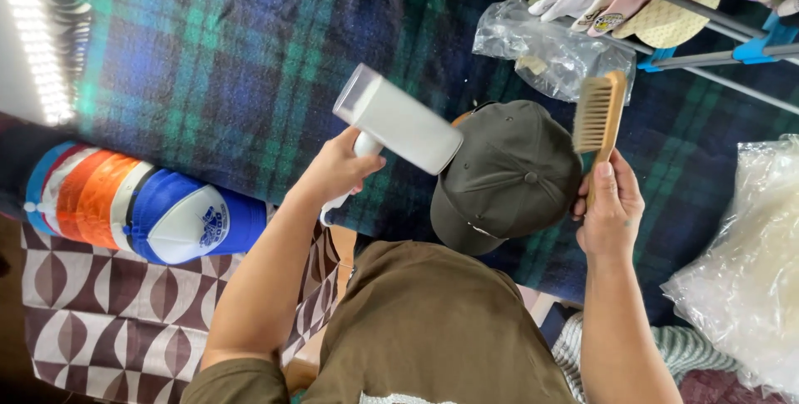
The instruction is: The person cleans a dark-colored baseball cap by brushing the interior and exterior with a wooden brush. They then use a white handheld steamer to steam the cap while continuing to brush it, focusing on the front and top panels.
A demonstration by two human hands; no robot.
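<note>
Olive knee [433, 321]; hands gripping steamer [398, 119], brush [599, 113].

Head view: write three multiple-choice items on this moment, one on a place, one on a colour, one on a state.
1. Where is the wooden brush?
A. in the right hand
B. on the blanket
C. on the rack

2. What colour is the cap between the hands?
A. blue and white
B. dark olive
C. pink

3. How is the white handheld device held?
A. lying flat
B. gripped by its handle
C. hanging from the rack

Answers: 1 A, the right hand grips its handle; 2 B, its crown is dark olive; 3 B, the left hand wraps the handle.
</note>
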